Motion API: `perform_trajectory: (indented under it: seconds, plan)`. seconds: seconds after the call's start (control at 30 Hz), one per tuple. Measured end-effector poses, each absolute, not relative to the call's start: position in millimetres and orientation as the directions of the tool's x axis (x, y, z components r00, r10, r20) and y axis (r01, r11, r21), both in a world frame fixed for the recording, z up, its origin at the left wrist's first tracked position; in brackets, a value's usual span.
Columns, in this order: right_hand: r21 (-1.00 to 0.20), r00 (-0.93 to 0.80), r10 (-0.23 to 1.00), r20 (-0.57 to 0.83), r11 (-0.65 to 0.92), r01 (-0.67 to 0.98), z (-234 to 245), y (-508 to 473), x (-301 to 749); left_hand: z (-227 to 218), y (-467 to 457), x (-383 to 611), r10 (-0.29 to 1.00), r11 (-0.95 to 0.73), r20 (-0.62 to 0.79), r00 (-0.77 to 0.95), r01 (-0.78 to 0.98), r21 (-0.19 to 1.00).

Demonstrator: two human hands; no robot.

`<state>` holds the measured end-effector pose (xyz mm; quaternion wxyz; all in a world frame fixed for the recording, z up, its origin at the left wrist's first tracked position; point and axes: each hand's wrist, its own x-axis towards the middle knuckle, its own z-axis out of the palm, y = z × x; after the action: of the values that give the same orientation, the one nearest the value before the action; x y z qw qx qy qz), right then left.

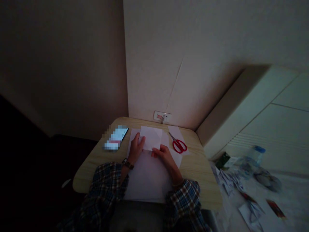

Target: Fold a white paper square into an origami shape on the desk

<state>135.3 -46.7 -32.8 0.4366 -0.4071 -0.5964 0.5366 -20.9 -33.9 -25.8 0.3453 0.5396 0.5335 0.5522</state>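
Observation:
A small white sheet of paper (152, 138) lies on larger white sheets (148, 175) on a light wooden table (200, 167). My left hand (136, 147) pinches the small sheet's left edge, thumb on top. My right hand (163, 154) presses its lower right edge with bent fingers. Both arms wear plaid sleeves, and the left wrist carries a watch (127, 163).
Red-handled scissors (178, 144) lie on paper to the right of my hands. A lit phone (117, 136) rests at the table's back left. A wall socket (161, 116) sits behind. To the right, a surface holds a plastic bottle (256, 155) and several paper scraps (231, 182).

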Motion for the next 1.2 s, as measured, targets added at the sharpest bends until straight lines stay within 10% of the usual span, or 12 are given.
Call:
perform_trajectory:
  seconds: [1.2]
  plan:
    - [-0.996, -0.291, 0.955, 0.055, 0.034, -0.078, -29.9, -48.7, 134.7, -24.9, -32.7, -20.6, 0.942, -0.254, 0.3, -0.153, 0.262, 0.931]
